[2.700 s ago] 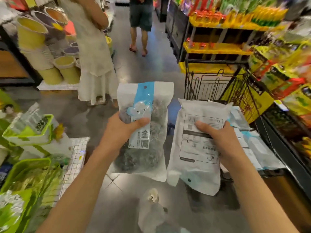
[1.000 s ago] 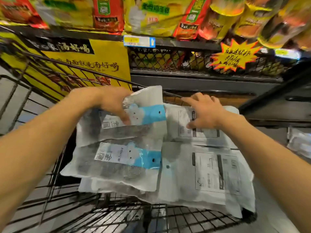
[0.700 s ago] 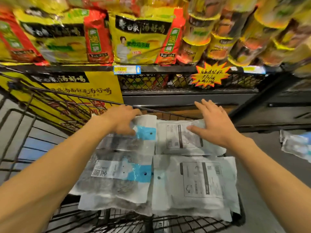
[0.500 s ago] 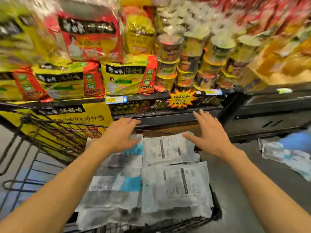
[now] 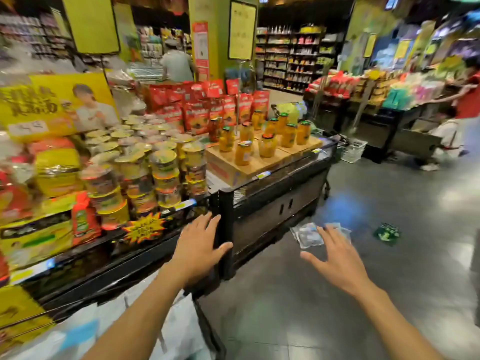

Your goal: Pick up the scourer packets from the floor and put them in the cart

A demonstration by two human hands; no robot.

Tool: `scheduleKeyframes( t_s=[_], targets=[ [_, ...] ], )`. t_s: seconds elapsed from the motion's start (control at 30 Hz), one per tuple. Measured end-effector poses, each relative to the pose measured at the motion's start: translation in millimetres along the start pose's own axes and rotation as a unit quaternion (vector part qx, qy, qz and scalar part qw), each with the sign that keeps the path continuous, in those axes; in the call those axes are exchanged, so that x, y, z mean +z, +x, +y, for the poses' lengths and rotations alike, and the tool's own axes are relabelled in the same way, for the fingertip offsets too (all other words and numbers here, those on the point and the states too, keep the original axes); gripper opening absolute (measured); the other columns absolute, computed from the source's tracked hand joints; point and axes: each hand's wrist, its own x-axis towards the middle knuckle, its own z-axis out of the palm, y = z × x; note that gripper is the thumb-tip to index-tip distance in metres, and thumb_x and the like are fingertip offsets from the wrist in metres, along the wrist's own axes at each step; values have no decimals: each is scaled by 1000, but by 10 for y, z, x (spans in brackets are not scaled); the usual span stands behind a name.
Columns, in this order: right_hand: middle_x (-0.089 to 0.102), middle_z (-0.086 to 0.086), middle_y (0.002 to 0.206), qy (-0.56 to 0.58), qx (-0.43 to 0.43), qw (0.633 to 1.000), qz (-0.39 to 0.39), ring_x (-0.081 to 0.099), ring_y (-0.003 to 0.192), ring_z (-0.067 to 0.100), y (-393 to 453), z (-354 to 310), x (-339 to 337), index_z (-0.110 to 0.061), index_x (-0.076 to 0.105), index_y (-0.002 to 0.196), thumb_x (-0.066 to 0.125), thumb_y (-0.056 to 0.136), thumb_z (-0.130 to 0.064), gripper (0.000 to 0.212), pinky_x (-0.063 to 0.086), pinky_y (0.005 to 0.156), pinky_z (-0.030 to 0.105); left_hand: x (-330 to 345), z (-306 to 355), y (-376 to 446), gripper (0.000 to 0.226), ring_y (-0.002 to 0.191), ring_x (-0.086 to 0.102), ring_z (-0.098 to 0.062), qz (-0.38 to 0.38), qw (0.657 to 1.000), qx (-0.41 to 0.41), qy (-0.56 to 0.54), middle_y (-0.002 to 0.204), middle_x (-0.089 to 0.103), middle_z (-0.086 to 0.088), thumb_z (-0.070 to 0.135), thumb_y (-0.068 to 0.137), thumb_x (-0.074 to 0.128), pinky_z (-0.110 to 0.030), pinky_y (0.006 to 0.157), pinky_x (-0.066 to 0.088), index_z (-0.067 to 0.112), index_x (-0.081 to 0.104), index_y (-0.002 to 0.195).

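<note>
Left hand (image 5: 198, 249) and right hand (image 5: 335, 258) both empty with fingers spread, scourer packets (image 5: 309, 233) on floor (image 5: 389, 294) beside display stand (image 5: 272, 209), more packets in cart (image 5: 205, 323) at bottom left

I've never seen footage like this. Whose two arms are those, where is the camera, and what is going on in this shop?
There is no machine here. The camera sits on a person's head and looks forward and down, so the two bare arms reaching into the picture are that person's own. The left hand and the right hand are both spread open and hold nothing.

The place is a supermarket aisle. On the grey floor ahead, just past the right hand's fingers, lie some clear scourer packets. At the bottom left, blurred, you can see white and blue packets lying in the cart, a black wire trolley.

On the left stands a display shelf with stacked noodle cups and jars of yellow fruit. Other shoppers are in the background.
</note>
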Motion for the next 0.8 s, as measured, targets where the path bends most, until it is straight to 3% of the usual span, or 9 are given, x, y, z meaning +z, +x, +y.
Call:
scheduleKeyframes(
  t_s=[0.1,0.37,0.7,0.8],
  targets=[
    [24,4,171,-18,37,999,3,22,158,22,72,800,-116,-21,26,163,-17,48,-105,148,24,124,42,155,783,542,87,154,25,-27,-11,998,54,9,168,25,-7,75,94,39,-45,124,27,23,22,162],
    [13,2,173,2,144,990,5,15,159,22,426,2414,-452,-27,23,164,-22,38,-105,155,17,127,42,627,2577,1798,88,153,27,-25,-44,988,148,-18,168,27,-2,73,91,48,-43,121,31,28,22,162],
    [12,3,173,53,204,977,23,12,160,22,1907,3525,-540,-27,18,164,-11,40,-109,151,17,128,43,1417,3433,3572,86,145,41,-24,-82,983,160,-44,161,39,0,75,87,42,-42,112,40,26,34,158],
    [11,2,174,56,211,976,7,13,159,22,2522,3782,-557,-28,17,164,5,52,-108,138,15,129,41,1680,3546,4210,91,142,45,-25,-95,983,142,-63,158,43,3,78,81,35,-42,108,43,26,37,156]
  ],
)
